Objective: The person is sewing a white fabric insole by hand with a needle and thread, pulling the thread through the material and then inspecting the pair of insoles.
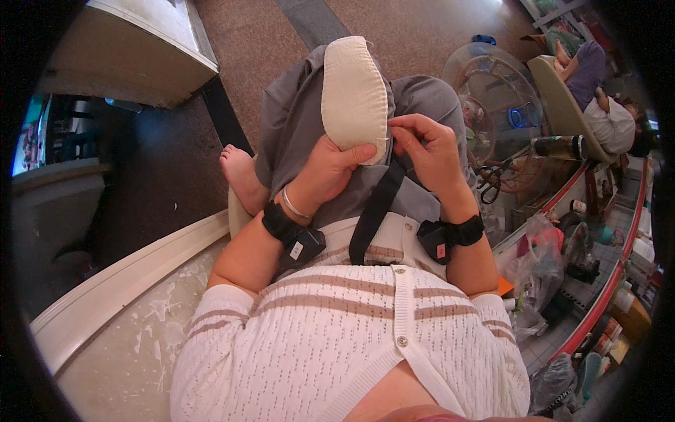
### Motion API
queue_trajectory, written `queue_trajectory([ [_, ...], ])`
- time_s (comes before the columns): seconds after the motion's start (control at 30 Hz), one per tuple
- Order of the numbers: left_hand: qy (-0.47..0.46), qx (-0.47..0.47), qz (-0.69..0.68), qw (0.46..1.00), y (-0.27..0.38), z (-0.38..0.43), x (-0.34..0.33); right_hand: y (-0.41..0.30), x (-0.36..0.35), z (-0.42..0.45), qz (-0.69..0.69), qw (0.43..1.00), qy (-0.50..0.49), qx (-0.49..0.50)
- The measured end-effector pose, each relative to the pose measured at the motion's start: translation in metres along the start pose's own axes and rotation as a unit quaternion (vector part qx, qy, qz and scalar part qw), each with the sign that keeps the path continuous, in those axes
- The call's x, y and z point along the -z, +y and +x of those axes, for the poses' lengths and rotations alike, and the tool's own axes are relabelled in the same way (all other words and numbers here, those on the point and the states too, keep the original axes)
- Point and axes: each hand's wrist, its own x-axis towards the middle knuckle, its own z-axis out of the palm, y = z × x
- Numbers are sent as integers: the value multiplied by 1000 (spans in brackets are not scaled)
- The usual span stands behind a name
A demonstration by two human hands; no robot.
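Observation:
A cream cloth shoe sole (354, 95) with stitches along its rim lies over my lap, its long axis pointing away from me. My left hand (329, 166) grips its near end, thumb on top and the other fingers hidden underneath. A short thread end stands out at the sole's right edge near that thumb, and another loose thread shows at the far end. Close against the right edge, my right hand (424, 147) has its thumb and index finger drawn together. Whether a needle or thread is between those fingertips is too small to tell.
A round glass table (493, 79) stands to the right, with a tumbler (522, 116), a dark bottle (559, 147) and black-handled scissors (491, 184). Beyond it a person (606, 100) sits on a chair. Cluttered shelves (575, 295) line the right side; a white cabinet (142, 47) stands front left.

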Motion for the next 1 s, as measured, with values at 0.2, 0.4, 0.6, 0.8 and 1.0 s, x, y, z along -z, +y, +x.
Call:
queue_trajectory([
  [0.2,-7,-4,6,1000,-1,0,-1,2,-1,2,-75,995,-18,58],
  [0.4,-12,13,14,1000,1,1,0,3,-1,4,-115,972,-20,201],
  [0.6,-1,7,1,1000,-2,0,7,5,9,4,-181,968,0,176],
  [0.8,5,18,-8,1000,4,-1,0,5,13,1,-91,994,5,58],
  [1.0,-7,12,-1,1000,5,1,-2,26,5,1,410,908,29,-77],
])
